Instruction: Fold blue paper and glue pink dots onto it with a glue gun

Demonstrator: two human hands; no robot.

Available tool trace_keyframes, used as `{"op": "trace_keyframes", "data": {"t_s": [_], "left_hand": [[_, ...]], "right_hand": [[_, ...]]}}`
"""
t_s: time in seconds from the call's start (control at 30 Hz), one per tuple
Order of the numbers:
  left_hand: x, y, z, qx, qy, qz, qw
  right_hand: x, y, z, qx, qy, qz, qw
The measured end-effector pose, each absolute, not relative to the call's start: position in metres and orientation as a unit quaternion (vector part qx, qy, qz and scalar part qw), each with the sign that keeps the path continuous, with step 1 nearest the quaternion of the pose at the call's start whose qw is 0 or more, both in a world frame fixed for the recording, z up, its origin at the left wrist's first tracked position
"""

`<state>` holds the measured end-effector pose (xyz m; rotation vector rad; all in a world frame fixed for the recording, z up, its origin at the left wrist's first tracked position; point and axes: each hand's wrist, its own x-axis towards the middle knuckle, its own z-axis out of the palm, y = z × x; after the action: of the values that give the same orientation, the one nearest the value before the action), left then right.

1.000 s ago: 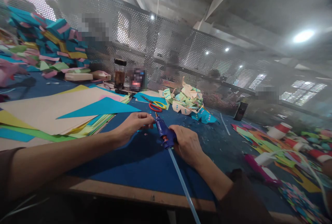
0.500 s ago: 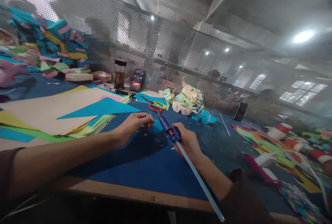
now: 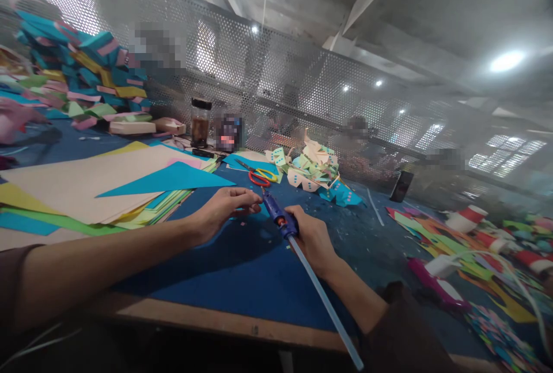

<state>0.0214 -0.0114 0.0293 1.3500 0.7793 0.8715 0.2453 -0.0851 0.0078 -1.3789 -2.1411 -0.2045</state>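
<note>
A blue hot glue gun (image 3: 279, 217) with a long clear glue stick (image 3: 328, 304) out of its back is gripped in my right hand (image 3: 313, 237), its nozzle pointing away from me. Close to the left of the nozzle is my left hand (image 3: 231, 208), thumb and fingers pinched together. What the left fingers hold, if anything, is hidden; a little blue shows just below them. Red and yellow handled scissors (image 3: 259, 177) lie just beyond the nozzle. A blue paper triangle (image 3: 168, 180) rests on stacked coloured sheets (image 3: 86, 183) at left.
Folded dotted paper pieces (image 3: 313, 165) are heaped behind the scissors. A lidded jar (image 3: 200, 122) stands by the mesh partition (image 3: 276, 73). At right lie a purple power strip (image 3: 436, 283), paper scraps and red-and-white cups (image 3: 466, 217). Blue and pink paper shapes (image 3: 86, 67) are piled far left.
The glue gun has moved slightly left, its nozzle nearer my left fingertips, and its stick's rear end has swung left. The blue patch between my hands shows less now.
</note>
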Motion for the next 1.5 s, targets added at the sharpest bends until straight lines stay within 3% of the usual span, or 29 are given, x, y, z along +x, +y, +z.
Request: {"op": "trace_keyframes", "data": {"t_s": [0.53, 0.8, 1.2, 1.5], "left_hand": [[0.0225, -0.011, 0.027, 0.618, 0.352, 0.389, 0.586], [0.0211, -0.006, 0.0222, 0.616, 0.354, 0.389, 0.587], [0.0207, -0.0109, 0.0275, 0.604, 0.343, 0.392, 0.603], [0.0216, -0.0114, 0.0297, 0.591, 0.334, 0.368, 0.635]], "right_hand": [[0.242, -0.0886, 0.012, -0.503, -0.822, -0.137, 0.23], [0.2426, -0.0894, 0.0128, -0.503, -0.82, -0.109, 0.251], [0.2402, -0.0833, 0.0055, -0.563, -0.75, 0.004, 0.346], [0.2447, -0.0859, 0.0095, -0.524, -0.8, -0.069, 0.283]]}}
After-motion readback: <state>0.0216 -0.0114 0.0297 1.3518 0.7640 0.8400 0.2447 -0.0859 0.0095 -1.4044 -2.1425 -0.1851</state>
